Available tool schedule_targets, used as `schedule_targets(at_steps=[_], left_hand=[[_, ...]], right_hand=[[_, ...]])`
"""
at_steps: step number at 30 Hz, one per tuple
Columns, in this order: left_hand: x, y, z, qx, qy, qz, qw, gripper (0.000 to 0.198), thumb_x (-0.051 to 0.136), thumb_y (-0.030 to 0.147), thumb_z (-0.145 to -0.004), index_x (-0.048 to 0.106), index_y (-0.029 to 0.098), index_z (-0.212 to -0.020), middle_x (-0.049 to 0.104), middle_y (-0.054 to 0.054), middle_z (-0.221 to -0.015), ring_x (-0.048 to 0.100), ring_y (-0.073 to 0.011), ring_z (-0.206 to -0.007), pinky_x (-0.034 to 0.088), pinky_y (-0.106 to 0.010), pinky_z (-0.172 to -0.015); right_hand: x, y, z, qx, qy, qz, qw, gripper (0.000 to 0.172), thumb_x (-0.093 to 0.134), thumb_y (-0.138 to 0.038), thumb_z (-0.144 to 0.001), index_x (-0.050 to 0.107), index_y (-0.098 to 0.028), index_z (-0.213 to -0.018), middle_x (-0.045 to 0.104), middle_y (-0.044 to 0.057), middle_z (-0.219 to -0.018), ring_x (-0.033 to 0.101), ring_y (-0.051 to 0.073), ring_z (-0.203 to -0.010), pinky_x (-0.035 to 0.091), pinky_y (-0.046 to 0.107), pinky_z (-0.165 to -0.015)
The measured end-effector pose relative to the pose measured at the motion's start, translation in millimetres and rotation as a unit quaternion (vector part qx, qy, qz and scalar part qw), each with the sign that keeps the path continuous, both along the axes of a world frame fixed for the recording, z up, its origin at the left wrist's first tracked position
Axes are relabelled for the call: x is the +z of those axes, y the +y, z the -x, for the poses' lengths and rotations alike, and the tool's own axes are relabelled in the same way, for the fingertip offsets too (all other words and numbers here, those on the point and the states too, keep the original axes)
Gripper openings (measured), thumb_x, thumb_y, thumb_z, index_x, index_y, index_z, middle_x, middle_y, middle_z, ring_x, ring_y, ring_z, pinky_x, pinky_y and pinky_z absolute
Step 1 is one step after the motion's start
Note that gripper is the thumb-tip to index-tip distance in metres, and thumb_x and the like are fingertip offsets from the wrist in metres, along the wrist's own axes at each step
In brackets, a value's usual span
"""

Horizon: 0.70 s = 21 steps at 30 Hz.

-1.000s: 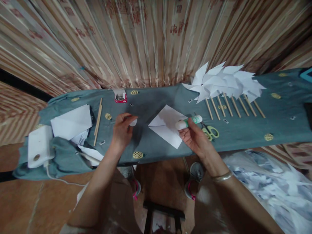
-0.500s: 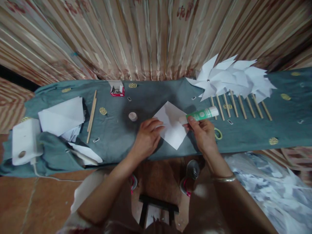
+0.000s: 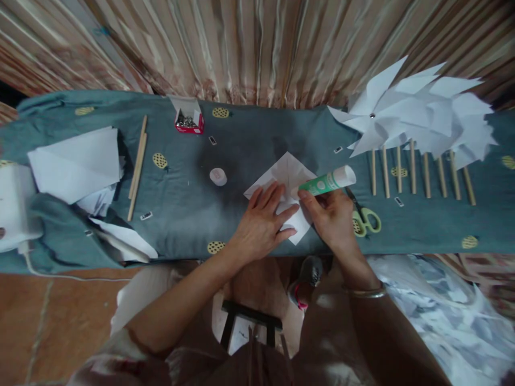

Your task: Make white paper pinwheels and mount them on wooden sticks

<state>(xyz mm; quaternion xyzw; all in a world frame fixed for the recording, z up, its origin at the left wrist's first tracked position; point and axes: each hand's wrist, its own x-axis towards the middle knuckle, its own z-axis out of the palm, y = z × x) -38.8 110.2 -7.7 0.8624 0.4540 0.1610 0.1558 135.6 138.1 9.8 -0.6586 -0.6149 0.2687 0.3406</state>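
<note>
A square of white paper (image 3: 286, 167) lies on the table with one corner pointing away from me. My left hand (image 3: 263, 225) rests flat on it with its fingers spread. In my right hand (image 3: 332, 217) is a green and white glue stick (image 3: 328, 181), tilted, its tip down at the middle of the paper. The glue stick's round white cap (image 3: 218, 177) sits to the left of the paper. Beside my right hand lie scissors with light green handles (image 3: 368, 221), their blades partly hidden.
White paper pinwheels on sticks (image 3: 422, 115) lie at the right. Further left are an open red box of metal pins (image 3: 189, 123), wooden sticks (image 3: 137, 169), stacked paper (image 3: 76, 163) and a white power strip (image 3: 18, 206). A plastic bag (image 3: 442, 311) stands below the table's right side.
My left hand has opened and spread out on the paper. The glue stick's tip has come to the paper's middle. The view has shifted, showing more of the scissors.
</note>
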Motion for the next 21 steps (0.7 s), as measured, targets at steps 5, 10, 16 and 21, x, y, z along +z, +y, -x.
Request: schedule_targets(at_steps=[5, 10, 16, 21], left_hand=[[-0.2, -0.6, -0.1, 0.003, -0.018, -0.004, 1.0, 0.052, 0.061, 0.046, -0.087, 0.053, 0.024, -0.134, 0.036, -0.016, -0.154, 0.026, -0.0364, -0.145, 0.028, -0.061, -0.114], [-0.6, -1.6, 0.4, 0.005, -0.03, 0.001, 1.0, 0.051, 0.061, 0.046, -0.086, 0.054, 0.024, -0.132, 0.035, -0.017, -0.154, 0.024, -0.038, -0.146, 0.028, -0.063, -0.113], [-0.7, -2.1, -0.8, 0.012, -0.036, 0.007, 0.999, 0.05, 0.065, 0.046, -0.084, 0.057, 0.024, -0.128, 0.036, -0.015, -0.154, 0.025, -0.038, -0.146, 0.027, -0.063, -0.114], [-0.9, -2.6, -0.7, 0.008, -0.038, 0.01, 0.999, 0.048, 0.065, 0.045, -0.084, 0.059, 0.021, -0.126, 0.037, -0.018, -0.153, 0.024, -0.0399, -0.145, 0.026, -0.063, -0.114]], right_hand=[[-0.4, -0.9, 2.2, -0.003, -0.051, -0.021, 0.998, 0.045, 0.061, -0.061, -0.08, 0.069, -0.016, -0.085, 0.07, 0.008, -0.073, 0.063, 0.023, -0.066, 0.048, 0.036, -0.064], [-2.8, -3.8, 4.0, 0.012, -0.118, -0.035, 0.992, 0.047, 0.059, -0.062, -0.082, 0.068, -0.016, -0.087, 0.071, 0.012, -0.078, 0.065, 0.026, -0.072, 0.049, 0.04, -0.069], [-5.3, -2.9, 4.7, 0.018, -0.147, -0.052, 0.987, 0.044, 0.059, -0.06, -0.083, 0.066, -0.016, -0.088, 0.07, 0.012, -0.08, 0.065, 0.026, -0.075, 0.049, 0.04, -0.07], [-5.9, -1.4, 5.6, 0.023, -0.156, -0.066, 0.985, 0.043, 0.057, -0.06, -0.084, 0.064, -0.018, -0.087, 0.07, 0.009, -0.076, 0.065, 0.025, -0.071, 0.048, 0.038, -0.066]])
